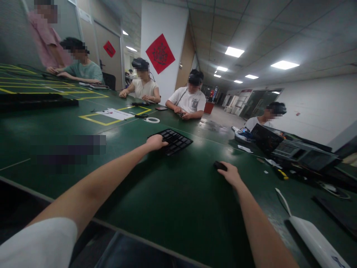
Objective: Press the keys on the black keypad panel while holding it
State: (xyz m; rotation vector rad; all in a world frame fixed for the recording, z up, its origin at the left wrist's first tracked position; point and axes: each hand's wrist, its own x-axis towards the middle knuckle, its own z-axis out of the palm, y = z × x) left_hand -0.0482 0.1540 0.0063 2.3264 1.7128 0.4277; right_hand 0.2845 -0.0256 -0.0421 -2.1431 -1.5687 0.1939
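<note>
on the green table, touching black grid with left hand, cannot tell if pinching; with right hand, pinching small black thing.

Green table, white pillar with red diamond poster, lit ceiling panels, pale right wall

Both bare arms extended forward, spread apart; left hand thumb side inward, right hand fingers curled, pointing inward.

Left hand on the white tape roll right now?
No, the left hand is at the black grid tray, short of the tape roll.
</note>
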